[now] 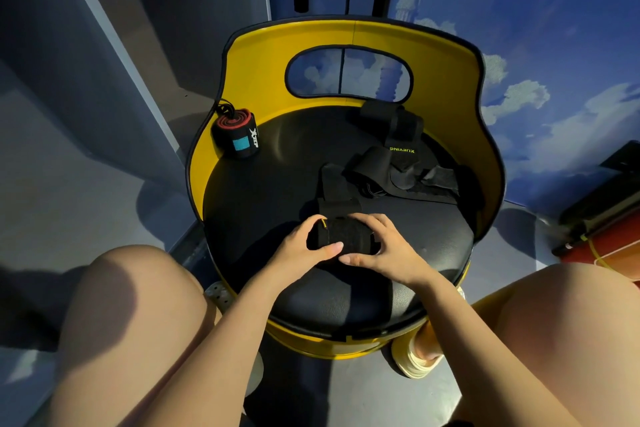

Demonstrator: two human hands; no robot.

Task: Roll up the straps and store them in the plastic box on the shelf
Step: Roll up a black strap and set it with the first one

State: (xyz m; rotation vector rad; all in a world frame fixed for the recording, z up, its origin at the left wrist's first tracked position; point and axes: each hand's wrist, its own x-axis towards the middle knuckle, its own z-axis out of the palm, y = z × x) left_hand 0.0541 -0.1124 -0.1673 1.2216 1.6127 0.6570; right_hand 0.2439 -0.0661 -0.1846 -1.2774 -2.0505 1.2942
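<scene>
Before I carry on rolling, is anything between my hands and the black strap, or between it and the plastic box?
Nothing separates them: the left hand and right hand already hold the partly rolled black strap on the black seat. Neither the plastic box nor the shelf is in view, so that path cannot be judged.
</scene>
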